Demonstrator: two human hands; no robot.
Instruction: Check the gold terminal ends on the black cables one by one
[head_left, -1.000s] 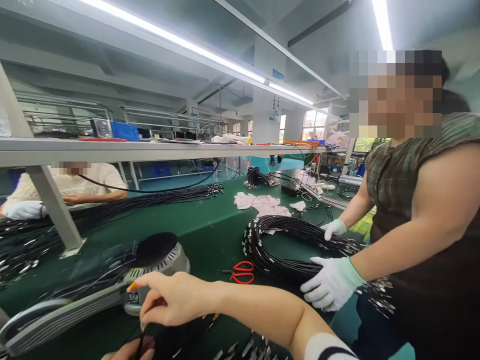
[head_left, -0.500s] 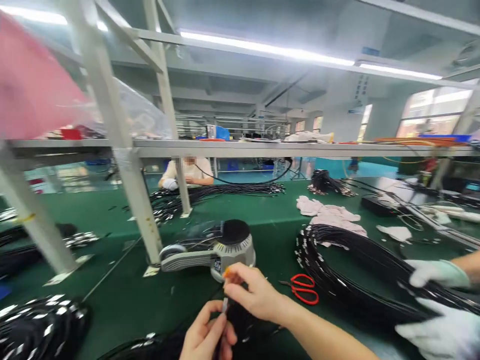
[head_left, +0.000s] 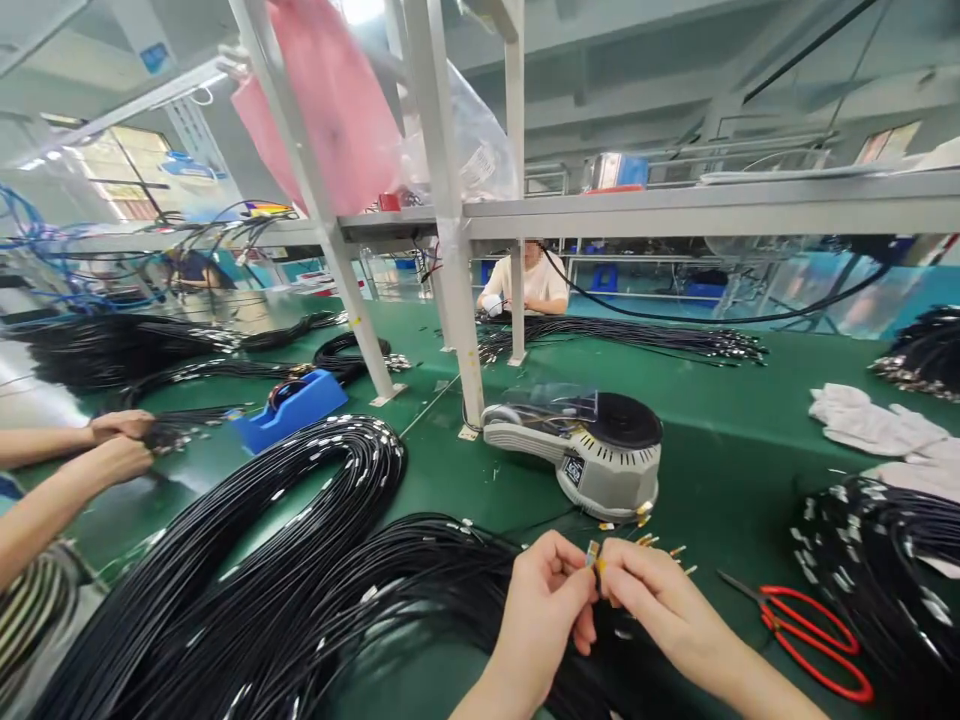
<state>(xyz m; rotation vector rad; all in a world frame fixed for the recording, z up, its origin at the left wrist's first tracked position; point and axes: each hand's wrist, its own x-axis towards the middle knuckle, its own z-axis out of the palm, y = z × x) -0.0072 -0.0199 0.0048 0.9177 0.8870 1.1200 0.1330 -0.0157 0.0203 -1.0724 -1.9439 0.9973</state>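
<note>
In front of the tape dispenser, my left hand [head_left: 544,605] pinches the end of a black cable with a small metallic connector [head_left: 592,553]. Fingertips meet there: my right hand [head_left: 664,605] is closed on a small yellow-and-black piece [head_left: 600,568] right beside the connector. Whether that piece is tape or another cable end, I cannot tell. Behind my right hand lie several yellow-tipped cable ends [head_left: 679,552]. A loop of black cables [head_left: 442,560] runs under and left of my hands. The grey tape dispenser [head_left: 611,475] carries a black roll [head_left: 621,420].
Red-handled scissors [head_left: 814,640] lie right of my hands, beside coiled black cables [head_left: 862,560]. White gloves [head_left: 877,425] rest behind. At left are a large cable bundle [head_left: 300,520], a blue tape holder [head_left: 296,408] and a co-worker's hands [head_left: 124,445]. Shelf posts [head_left: 454,250] rise behind the dispenser; another person [head_left: 529,285] sits beyond.
The view has swung left, bringing the left-hand cable bundles and a co-worker's arms into sight; gloved hands at right have left view. My two hands, apart before, now meet at the connector.
</note>
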